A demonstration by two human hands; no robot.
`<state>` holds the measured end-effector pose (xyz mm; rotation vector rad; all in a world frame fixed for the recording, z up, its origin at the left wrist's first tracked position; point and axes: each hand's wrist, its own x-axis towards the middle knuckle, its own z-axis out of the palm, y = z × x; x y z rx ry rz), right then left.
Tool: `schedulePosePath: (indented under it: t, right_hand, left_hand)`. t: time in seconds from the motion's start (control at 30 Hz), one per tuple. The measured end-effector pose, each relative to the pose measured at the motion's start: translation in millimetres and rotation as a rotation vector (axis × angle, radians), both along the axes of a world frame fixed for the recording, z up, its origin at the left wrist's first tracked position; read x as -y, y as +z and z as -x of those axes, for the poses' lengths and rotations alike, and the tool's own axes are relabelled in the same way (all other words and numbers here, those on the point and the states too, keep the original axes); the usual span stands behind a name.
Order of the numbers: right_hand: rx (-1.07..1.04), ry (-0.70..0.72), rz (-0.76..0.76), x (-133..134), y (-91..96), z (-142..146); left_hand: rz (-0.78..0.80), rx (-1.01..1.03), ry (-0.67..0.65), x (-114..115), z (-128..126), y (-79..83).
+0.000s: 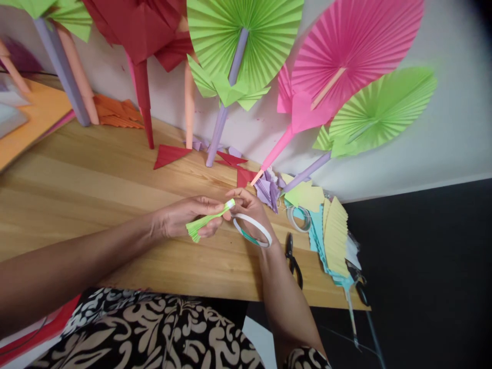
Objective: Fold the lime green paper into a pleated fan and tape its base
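Note:
My left hand (180,216) pinches a small pleated strip of bright green paper (200,225) between thumb and fingers. The pleats fan out at its lower left end, and a white band (229,203) wraps the narrow upper end. Close beside that end, my right hand (249,201) has its fingers bent, partly hidden behind the paper and the tape. A roll of white tape (262,229) hangs at this hand, against the palm and wrist. Black-handled scissors (295,266) lie on the wooden table (96,205) right of my right forearm.
Large pleated paper fans, green (269,46) and pink (365,36), lean on the wall with a dark red folded paper piece (134,31). Another tape roll (298,220), yellow pleated paper (335,238) and purple scraps (267,189) lie at right. Orange sheets (42,118) lie at left.

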<state>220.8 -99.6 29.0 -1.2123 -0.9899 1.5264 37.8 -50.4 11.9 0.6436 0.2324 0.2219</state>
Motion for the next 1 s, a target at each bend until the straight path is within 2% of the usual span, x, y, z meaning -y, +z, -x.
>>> schedulePosePath:
  t: [0.13,0.43,0.53,0.63,0.73,0.9,1.0]
  right_hand:
    - [0.072,-0.009,-0.053,1,-0.1,1]
    - [0.156,0.027,-0.150,2,-3.5,-10]
    - [0.209,-0.005,-0.178,4,-2.0,-10]
    - [0.182,-0.049,-0.190,5,-1.1,-9]
    - [0.153,-0.012,-0.210,4,0.0,-8]
    - [0.188,-0.006,-0.211,3,0.8,-5]
    - [0.200,-0.049,-0.207,3,0.5,-3]
  left_hand:
    - [0.028,-0.036,0.003,2,0,-1.9]
    - [-0.034,-0.063,0.068,-4,0,-2.1]
    - [-0.014,-0.081,0.078,-6,-1,-3.8]
    - [-0.013,-0.130,0.083,-8,-1,-6.0]
    - [-0.041,-0.184,0.079,-8,-2,-7.2]
    - [-0.177,-0.266,0.086,-7,-2,-4.5]
    - [-0.384,-0.359,0.114,-11,0,-3.2]
